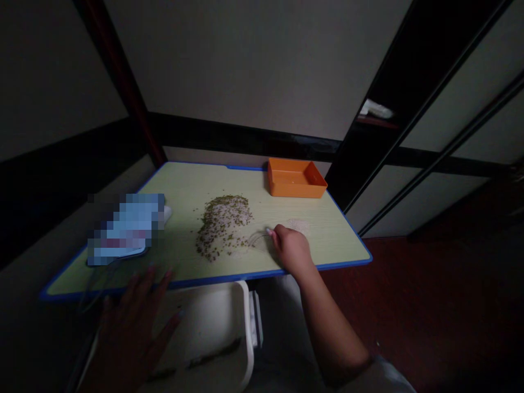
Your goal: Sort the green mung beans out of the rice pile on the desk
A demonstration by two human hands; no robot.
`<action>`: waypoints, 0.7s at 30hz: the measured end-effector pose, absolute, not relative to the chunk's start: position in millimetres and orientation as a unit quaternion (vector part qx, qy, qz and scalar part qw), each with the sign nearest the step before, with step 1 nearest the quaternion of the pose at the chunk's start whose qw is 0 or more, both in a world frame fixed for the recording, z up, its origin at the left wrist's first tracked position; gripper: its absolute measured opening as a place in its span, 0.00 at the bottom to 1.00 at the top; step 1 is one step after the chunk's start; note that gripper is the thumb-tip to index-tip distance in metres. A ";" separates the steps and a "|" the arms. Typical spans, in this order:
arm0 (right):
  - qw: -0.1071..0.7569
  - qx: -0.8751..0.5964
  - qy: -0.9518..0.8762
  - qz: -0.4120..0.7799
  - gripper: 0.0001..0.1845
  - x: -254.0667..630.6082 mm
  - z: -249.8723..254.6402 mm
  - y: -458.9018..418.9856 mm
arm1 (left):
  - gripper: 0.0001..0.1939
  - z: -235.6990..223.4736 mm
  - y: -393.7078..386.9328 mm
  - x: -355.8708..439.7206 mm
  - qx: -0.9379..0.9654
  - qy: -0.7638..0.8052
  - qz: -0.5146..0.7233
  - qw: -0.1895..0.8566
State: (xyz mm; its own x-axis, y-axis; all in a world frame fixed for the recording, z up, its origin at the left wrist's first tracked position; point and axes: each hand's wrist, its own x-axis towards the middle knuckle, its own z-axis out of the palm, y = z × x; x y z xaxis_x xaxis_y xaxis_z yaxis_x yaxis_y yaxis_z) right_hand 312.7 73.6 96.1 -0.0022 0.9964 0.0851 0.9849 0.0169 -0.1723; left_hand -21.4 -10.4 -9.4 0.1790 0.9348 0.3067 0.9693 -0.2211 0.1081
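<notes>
On the pale yellow table [180, 180] lies a spread pile of green beans and pale grains, perhaps rice [225, 215]. My right hand [290, 248] is just right of this pile, its fingers closed on a thin shiny utensil [258, 237] whose end points left toward the grains; its exact kind is too faint to tell. Beyond that hand lies a smaller patch of pale grains [298, 224]. My left hand [137, 322] is in shadow near the table's front edge, fingers spread, over a white bin [248, 327], with nothing seen in it.
An orange open box [297, 189] stands at the table's back right. At the left lies a pixelated flat object [126, 229] with a cable near it. The table has a blue rim [346, 262]. Wall panels rise behind, and dark red floor [409, 305] is at the right.
</notes>
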 end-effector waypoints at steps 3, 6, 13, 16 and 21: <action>0.082 -0.707 -0.703 0.017 0.19 310.6 96.5 76.0 | 0.36 -10.7 -10.4 -20.7 -0.764 -0.621 -0.164 0.056; 0.078 -0.709 -0.701 0.010 0.19 308.8 96.2 78.2 | 0.35 -11.0 -9.6 -19.2 -0.762 -0.621 -0.175 0.063; 0.119 -0.690 -0.714 0.005 0.16 310.4 91.5 77.4 | 0.36 -12.1 -8.0 -20.7 -0.769 -0.607 -0.185 0.077; 0.130 -0.669 -0.732 -0.006 0.15 311.2 89.5 77.3 | 0.36 -12.7 -7.2 -21.0 -0.769 -0.605 -0.192 0.083; 0.144 -0.652 -0.744 -0.027 0.15 310.5 87.5 78.0 | 0.37 -13.2 -7.4 -20.0 -0.766 -0.607 -0.193 0.079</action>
